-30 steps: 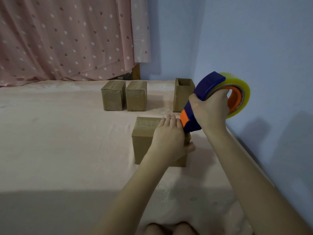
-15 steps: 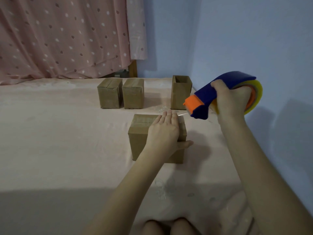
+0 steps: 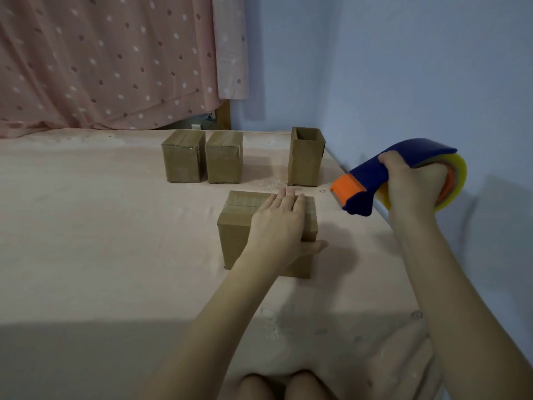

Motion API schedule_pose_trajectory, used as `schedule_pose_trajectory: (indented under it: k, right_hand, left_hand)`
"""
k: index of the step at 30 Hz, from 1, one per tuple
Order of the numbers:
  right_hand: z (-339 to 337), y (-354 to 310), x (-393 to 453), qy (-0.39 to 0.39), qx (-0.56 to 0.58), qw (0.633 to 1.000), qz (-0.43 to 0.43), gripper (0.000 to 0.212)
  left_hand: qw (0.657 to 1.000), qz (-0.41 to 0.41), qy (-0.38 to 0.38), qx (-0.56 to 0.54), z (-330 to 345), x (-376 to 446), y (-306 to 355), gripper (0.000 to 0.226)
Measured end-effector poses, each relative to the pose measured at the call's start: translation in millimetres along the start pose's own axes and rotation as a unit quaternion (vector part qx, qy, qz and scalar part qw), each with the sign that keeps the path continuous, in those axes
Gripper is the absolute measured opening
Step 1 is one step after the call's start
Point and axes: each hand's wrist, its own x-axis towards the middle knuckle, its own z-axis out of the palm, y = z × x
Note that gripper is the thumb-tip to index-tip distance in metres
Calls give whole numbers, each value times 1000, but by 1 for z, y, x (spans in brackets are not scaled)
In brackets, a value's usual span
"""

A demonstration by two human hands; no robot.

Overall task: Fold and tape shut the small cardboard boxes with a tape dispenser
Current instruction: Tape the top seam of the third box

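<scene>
A small cardboard box (image 3: 235, 226) lies in front of me on the pink sheet, a strip of clear tape along its top. My left hand (image 3: 281, 223) rests flat on the box top with straight fingers, the thumb down its near face. To the right, in the air beside the box, my right hand (image 3: 411, 183) grips a blue and orange tape dispenser (image 3: 366, 183) loaded with a yellowish tape roll. The dispenser's orange end points left toward the box without touching it.
Two closed boxes (image 3: 183, 157) (image 3: 223, 160) stand side by side further back. An open-topped box (image 3: 305, 160) stands upright near the blue wall (image 3: 403, 67). Crumpled bits of clear tape (image 3: 272, 183) lie between the boxes. A dotted pink curtain (image 3: 109, 59) hangs behind.
My right hand lifted the dispenser off the box's right end and drew it away to the right. My left hand stayed flat on the box top.
</scene>
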Motion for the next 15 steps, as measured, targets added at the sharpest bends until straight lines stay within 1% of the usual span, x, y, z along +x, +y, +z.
schedule_pose_trajectory:
  k: [3,6,10,12,15]
  right_hand:
    - [2,15,-4,6,-28,1000,-7,22]
    - [3,27,-7,19,-28,999,7,38]
    - [3,33,-10,21,-26,999,7,44]
    - [5,32,-11,28,-17,999,6,45]
    - [15,34,-16,24,-9,1000,17,50]
  left_hand:
    - [1000,-4,-9,0,0,2,0,97]
    - [1000,-3,-19,-1,-1,3,1,92]
    - [999,-14,-32,7,-3,4,4,88]
    - [999,-30,-38,5,-5,4,5,87]
    - [995,-71,-68,8,-13,5,4,86]
